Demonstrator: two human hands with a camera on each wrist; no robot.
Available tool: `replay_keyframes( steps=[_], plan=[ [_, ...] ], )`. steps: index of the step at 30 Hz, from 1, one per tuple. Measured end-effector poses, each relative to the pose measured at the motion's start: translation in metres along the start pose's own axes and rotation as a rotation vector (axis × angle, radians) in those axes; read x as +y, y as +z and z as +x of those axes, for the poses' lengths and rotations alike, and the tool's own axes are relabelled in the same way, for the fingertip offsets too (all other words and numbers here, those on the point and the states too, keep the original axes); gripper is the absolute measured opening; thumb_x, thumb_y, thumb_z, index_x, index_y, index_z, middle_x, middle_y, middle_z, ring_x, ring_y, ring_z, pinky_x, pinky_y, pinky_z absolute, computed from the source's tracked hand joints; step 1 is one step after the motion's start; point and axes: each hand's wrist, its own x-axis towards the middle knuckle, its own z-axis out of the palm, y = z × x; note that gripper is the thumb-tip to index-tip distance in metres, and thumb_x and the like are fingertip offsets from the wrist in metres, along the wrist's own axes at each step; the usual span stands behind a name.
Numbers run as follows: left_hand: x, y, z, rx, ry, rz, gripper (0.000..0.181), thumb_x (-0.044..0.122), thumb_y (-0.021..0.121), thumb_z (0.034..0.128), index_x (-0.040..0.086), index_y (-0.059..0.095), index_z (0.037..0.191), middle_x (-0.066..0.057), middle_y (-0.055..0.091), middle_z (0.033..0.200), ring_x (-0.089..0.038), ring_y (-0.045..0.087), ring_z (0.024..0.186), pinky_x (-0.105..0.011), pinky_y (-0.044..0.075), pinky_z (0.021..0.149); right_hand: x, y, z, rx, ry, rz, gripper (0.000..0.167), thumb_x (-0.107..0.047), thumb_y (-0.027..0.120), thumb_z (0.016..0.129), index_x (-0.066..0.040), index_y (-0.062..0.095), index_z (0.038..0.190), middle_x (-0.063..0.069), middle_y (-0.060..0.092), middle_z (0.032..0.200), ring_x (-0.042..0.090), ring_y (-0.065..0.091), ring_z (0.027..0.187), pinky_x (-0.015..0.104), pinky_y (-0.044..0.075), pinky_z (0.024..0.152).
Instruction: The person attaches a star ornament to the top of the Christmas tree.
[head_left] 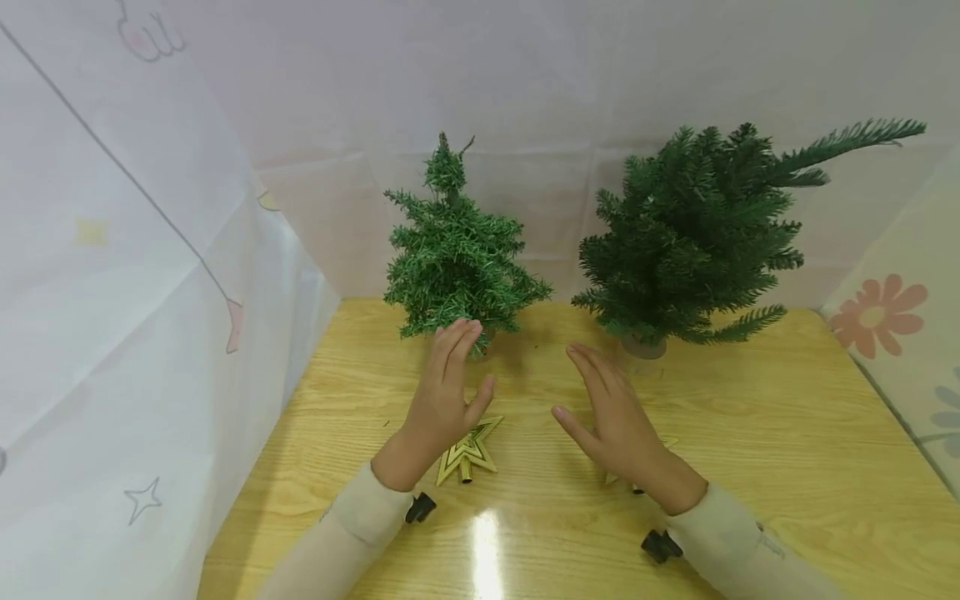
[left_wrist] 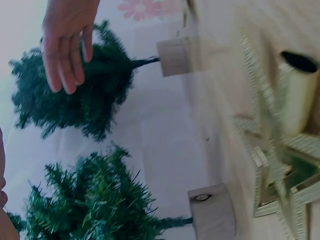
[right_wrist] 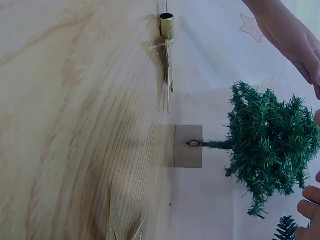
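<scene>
Left hand point(head_left: 442, 402) and right hand point(head_left: 621, 419), fingers extended and thumbs apart, above a wooden table point(head_left: 787, 417) bearing two gold stars point(head_left: 467, 456) and two green trees point(head_left: 459, 258). One star lies below each hand, near the wrist, the right one mostly hidden from the head camera; both trees stand beyond.

I'm seeing a gold five-pointed star point(head_left: 463, 457) lying flat, a second gold star point(head_left: 612, 478) mostly hidden to its right; behind, a small green artificial pine point(head_left: 457, 258) and a bushier, darker artificial pine point(head_left: 690, 242), both standing.
</scene>
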Motion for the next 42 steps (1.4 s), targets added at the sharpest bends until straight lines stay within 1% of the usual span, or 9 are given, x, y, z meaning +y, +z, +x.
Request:
replay_keyframes(
  steps=[3, 7, 14, 20, 25, 29, 34, 40, 42],
  plan=[
    [-0.006, -0.002, 0.005, 0.041, -0.021, -0.006, 0.057, 0.021, 0.056, 0.098, -0.011, 0.036, 0.141, -0.025, 0.039, 0.142, -0.043, 0.037, 0.132, -0.051, 0.029, 0.112, -0.001, 0.001, 0.001, -0.001, 0.016, 0.013, 0.081, -0.042, 0.062, 0.095, -0.018, 0.016, 0.157, 0.002, 0.019, 0.16, 0.026, 0.021, 0.145, 0.056, 0.022, 0.113],
    [-0.015, -0.003, 0.008, 0.063, -0.079, -0.004, 0.06, 0.022, 0.058, 0.0991, -0.009, 0.033, 0.144, -0.025, 0.037, 0.144, -0.041, 0.036, 0.133, -0.046, 0.032, 0.111, -0.001, 0.006, 0.001, -0.008, 0.042, 0.049, 0.081, -0.042, 0.061, 0.095, -0.02, 0.014, 0.158, 0.0, 0.016, 0.16, 0.024, 0.019, 0.145, 0.055, 0.025, 0.112],
    [-0.023, -0.003, 0.007, 0.063, -0.225, -0.029, 0.062, 0.029, 0.057, 0.1005, -0.004, 0.031, 0.147, -0.021, 0.038, 0.146, -0.032, 0.036, 0.137, -0.042, 0.034, 0.111, -0.006, 0.011, 0.002, -0.022, 0.082, 0.097, 0.08, -0.042, 0.059, 0.096, -0.021, 0.012, 0.158, 0.001, 0.016, 0.16, 0.026, 0.019, 0.145, 0.057, 0.027, 0.11],
    [-0.029, -0.002, 0.006, 0.058, -0.276, -0.042, 0.066, 0.026, 0.063, 0.0974, -0.001, 0.032, 0.149, -0.017, 0.036, 0.149, -0.029, 0.032, 0.14, -0.042, 0.032, 0.112, -0.011, 0.017, 0.007, -0.031, 0.117, 0.164, 0.079, -0.043, 0.058, 0.097, -0.024, 0.011, 0.158, 0.002, 0.017, 0.16, 0.028, 0.021, 0.144, 0.06, 0.03, 0.108],
    [-0.03, -0.002, 0.004, 0.038, -0.351, -0.052, 0.067, 0.024, 0.067, 0.0947, 0.002, 0.035, 0.149, -0.013, 0.037, 0.15, -0.025, 0.033, 0.14, -0.042, 0.034, 0.111, -0.016, 0.024, 0.012, -0.057, 0.157, 0.225, 0.077, -0.045, 0.055, 0.098, -0.028, 0.009, 0.158, 0.0, 0.015, 0.16, 0.028, 0.021, 0.145, 0.061, 0.031, 0.107],
    [-0.031, -0.002, 0.003, 0.023, -0.371, -0.048, 0.067, 0.023, 0.07, 0.0928, 0.004, 0.037, 0.148, -0.012, 0.039, 0.149, -0.025, 0.036, 0.138, -0.042, 0.036, 0.11, -0.018, 0.028, 0.014, -0.048, 0.18, 0.269, 0.076, -0.043, 0.055, 0.099, -0.029, 0.009, 0.157, 0.0, 0.015, 0.16, 0.027, 0.02, 0.145, 0.06, 0.031, 0.107],
    [-0.03, 0.0, 0.008, 0.02, -0.379, -0.054, 0.067, 0.022, 0.071, 0.0916, 0.005, 0.039, 0.148, -0.011, 0.042, 0.147, -0.027, 0.04, 0.135, -0.044, 0.038, 0.108, -0.018, 0.031, 0.016, -0.036, 0.191, 0.282, 0.076, -0.043, 0.055, 0.099, -0.028, 0.009, 0.157, 0.001, 0.016, 0.16, 0.027, 0.02, 0.145, 0.06, 0.03, 0.108],
    [-0.027, 0.001, 0.008, 0.011, -0.409, -0.056, 0.064, 0.022, 0.069, 0.0932, 0.004, 0.039, 0.147, -0.012, 0.042, 0.146, -0.027, 0.041, 0.134, -0.044, 0.039, 0.107, -0.017, 0.036, 0.019, -0.029, 0.196, 0.308, 0.074, -0.041, 0.056, 0.099, -0.027, 0.012, 0.157, 0.003, 0.019, 0.159, 0.028, 0.022, 0.144, 0.061, 0.031, 0.107],
    [-0.027, 0.001, 0.008, 0.007, -0.412, -0.053, 0.063, 0.022, 0.068, 0.0937, 0.004, 0.04, 0.147, -0.011, 0.042, 0.146, -0.026, 0.041, 0.134, -0.044, 0.039, 0.107, -0.017, 0.038, 0.019, -0.026, 0.199, 0.315, 0.074, -0.039, 0.057, 0.099, -0.026, 0.012, 0.157, 0.006, 0.02, 0.159, 0.03, 0.023, 0.143, 0.062, 0.031, 0.106]
  ],
)
